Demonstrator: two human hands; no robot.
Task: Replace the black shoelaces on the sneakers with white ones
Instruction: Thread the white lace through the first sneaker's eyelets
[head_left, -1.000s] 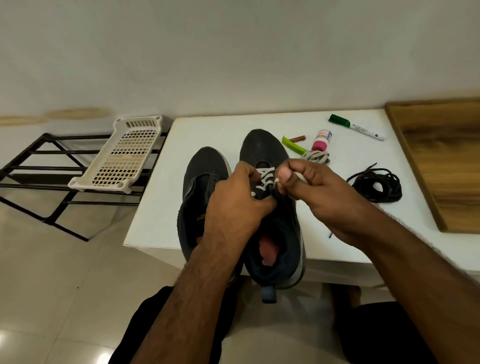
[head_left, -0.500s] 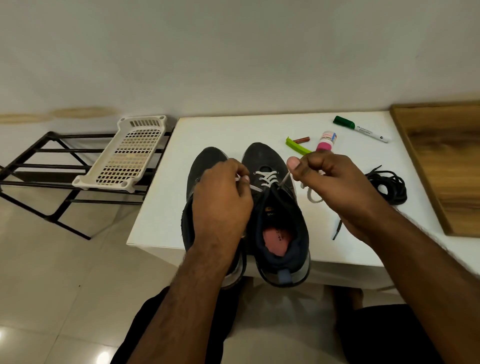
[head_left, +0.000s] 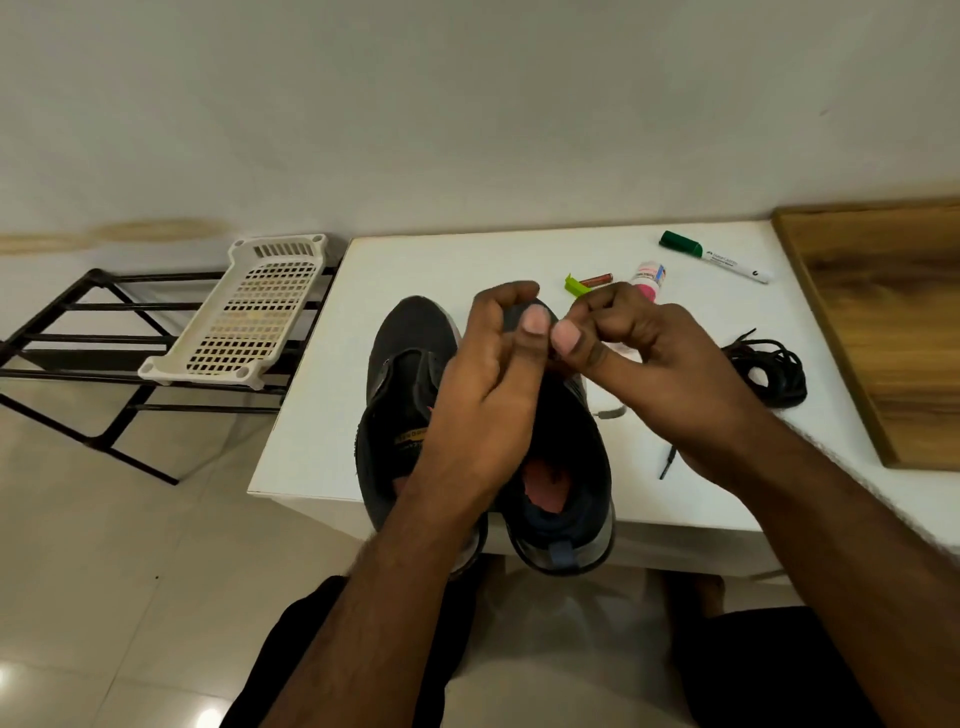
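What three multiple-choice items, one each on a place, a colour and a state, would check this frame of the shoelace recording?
1. Where does the black lace bundle lie?
A. on the table, right of the sneakers
B. in the white basket
C. on the floor

2. What colour is the marker cap?
A. red
B. green
C. blue

3. How do the hands stand?
A. flat on the table
B. both raised over the right sneaker, thumbs near each other
C. one out of view

Answers: 1 A, the bundle rests on the white top beside the right hand. 2 B, its capped end is green. 3 B, the left hand meets the right with curled fingers.
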